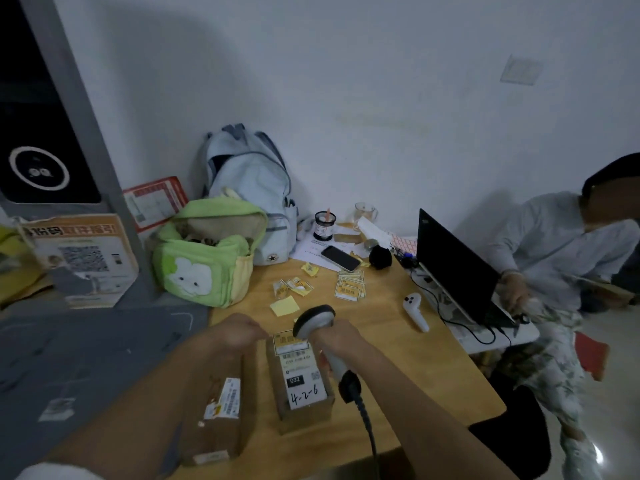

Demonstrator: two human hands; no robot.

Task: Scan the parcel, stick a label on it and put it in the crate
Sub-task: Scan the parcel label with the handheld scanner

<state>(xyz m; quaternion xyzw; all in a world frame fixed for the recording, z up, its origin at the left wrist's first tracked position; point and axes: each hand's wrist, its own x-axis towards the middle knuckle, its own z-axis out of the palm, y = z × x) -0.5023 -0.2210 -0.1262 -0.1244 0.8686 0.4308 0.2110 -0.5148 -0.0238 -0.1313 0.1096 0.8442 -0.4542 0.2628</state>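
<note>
Holding: right hand [337, 336], grip wrapped round the handle of a grey scanner [314, 320], its rounded head over the parcel's far end.
Parcel: brown cardboard parcel [300, 382], boxy, lying near the worktop's [433, 372] near edge, white label reading "032" and handwritten "4-2-6".
Left hand: left hand [239, 332], fingers pressed together at the parcel's far-left corner by a yellow-edged sticker [289, 342]; blurred, so whether it pinches the sticker cannot be told.
Second box: cardboard box [221, 410] to the left, partly hidden under the left forearm.
Cable: coiled black scanner cable [367, 424], cut off at the bottom edge.
Crate: cannot be made out.
</note>
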